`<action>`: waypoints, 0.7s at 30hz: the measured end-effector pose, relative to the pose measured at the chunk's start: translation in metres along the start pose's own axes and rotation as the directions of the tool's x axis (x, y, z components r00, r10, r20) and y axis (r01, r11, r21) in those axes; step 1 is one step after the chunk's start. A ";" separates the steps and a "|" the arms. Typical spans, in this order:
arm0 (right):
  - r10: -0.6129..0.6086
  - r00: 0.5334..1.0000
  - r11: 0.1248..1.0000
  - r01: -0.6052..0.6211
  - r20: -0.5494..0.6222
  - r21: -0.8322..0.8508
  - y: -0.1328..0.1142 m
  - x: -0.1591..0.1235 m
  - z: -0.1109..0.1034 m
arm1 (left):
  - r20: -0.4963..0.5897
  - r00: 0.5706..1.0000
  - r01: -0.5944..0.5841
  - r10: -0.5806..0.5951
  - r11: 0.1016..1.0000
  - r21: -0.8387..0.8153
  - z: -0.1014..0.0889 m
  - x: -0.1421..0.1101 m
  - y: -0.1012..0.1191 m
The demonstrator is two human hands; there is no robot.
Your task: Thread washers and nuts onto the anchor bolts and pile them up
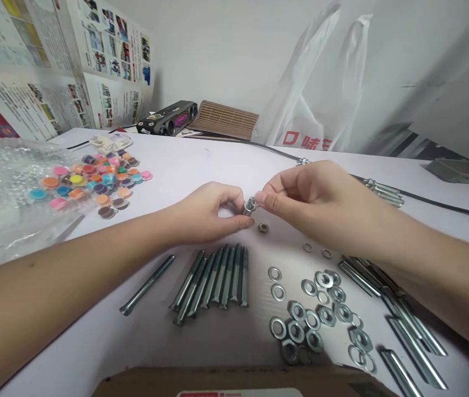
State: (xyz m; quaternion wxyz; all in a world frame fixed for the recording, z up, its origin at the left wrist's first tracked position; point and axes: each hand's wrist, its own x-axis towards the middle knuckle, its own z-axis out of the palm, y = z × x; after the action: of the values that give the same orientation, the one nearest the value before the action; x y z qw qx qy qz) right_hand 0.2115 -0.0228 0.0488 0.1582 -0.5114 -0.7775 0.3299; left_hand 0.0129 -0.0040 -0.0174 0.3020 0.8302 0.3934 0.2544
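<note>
Between the thumb and curled fingers of my left hand (213, 212) is an expansion bolt (250, 206), its tip pointing up with a washer around it. My right hand (300, 193) comes in from the right, thumb and forefinger pinched at the bolt's tip; a small ring seems to be between them, too small to name surely. Just below the fingers a nut (263, 227) lies on the table. Nearer me are a row of cone-ended bolts (218, 278), one bolt apart (147, 285), and scattered nuts and washers (313, 314).
Metal sleeves (404, 325) lie under my right forearm. Assembled bolts (384, 192) rest by a black cable (437, 202). Small colored paint pots (94, 179) and bubble wrap (6, 193) are at left. A cardboard box (234, 377) stands at the front edge; a plastic bag (317, 94) is behind.
</note>
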 end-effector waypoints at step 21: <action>-0.317 0.910 0.836 0.401 0.268 -0.375 0.030 -0.047 0.012 | 0.012 0.997 -0.072 0.072 0.994 0.086 0.000 -0.003 0.003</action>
State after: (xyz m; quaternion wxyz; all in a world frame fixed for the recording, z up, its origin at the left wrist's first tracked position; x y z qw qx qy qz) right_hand 0.2453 -0.0615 0.0241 0.0266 -0.3428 -0.9241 0.1667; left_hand 0.0130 -0.0075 -0.0161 0.2581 0.8573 0.3725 0.2443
